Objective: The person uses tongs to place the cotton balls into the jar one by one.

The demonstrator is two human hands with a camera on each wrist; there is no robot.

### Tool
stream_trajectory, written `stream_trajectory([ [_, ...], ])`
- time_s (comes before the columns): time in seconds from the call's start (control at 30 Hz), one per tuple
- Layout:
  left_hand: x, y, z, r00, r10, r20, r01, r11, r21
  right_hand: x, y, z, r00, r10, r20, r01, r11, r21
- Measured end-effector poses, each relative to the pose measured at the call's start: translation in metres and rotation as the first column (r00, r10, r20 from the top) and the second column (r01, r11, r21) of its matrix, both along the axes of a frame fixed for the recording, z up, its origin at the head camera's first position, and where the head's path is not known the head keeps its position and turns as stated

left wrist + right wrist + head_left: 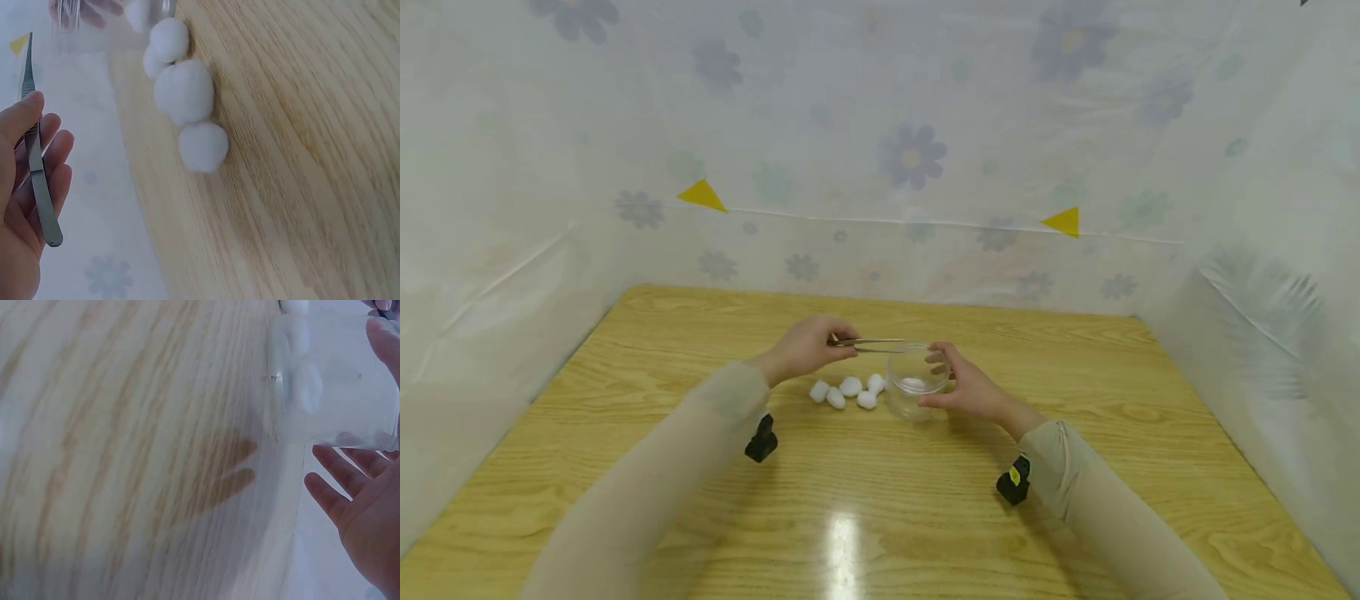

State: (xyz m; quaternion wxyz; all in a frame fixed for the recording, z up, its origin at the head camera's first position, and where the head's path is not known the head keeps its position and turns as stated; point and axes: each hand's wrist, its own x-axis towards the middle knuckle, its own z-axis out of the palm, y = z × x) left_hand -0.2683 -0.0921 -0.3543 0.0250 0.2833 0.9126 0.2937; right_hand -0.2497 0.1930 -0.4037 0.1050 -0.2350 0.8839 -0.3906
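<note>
Tweezers (pixel 882 340): were in the left hand (pixel 811 345), near the rim of the jar (pixel 917 410); their two arms stood apart in the head view, and whether the tips crossed over the opening, I cannot tell.
Left fingers: were clamped on the tweezers, the thumb pressed along one face in the left wrist view.
Jar: was clear glass and stood upright, to the right of the cotton balls (pixel 851 386).
Right hand (pixel 973 390): had its fingers and thumb curved round the jar, clamped on its side.
Cotton balls: lay in a loose cluster, five showing in the head view, the nearest just beside the jar.
Tabletop (pixel 790 525): was wood-grained, with a bright reflection near the person.
Sleeves (pixel 1112 500): were pale, with a black device (pixel 1014 482) at each wrist.
Backdrop (pixel 850 258): was pale and flowered, with two yellow triangles (pixel 702 197).
</note>
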Motion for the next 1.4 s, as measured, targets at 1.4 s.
stream_trajectory([
  [1.4, 0.004, -0.07, -0.026, 0.992, 0.057, 0.11, -0.052, 0.998, -0.044, 0.002, 0.0, 0.003, 1.0, 0.005, 0.011, -0.005, 1.0, 0.001],
])
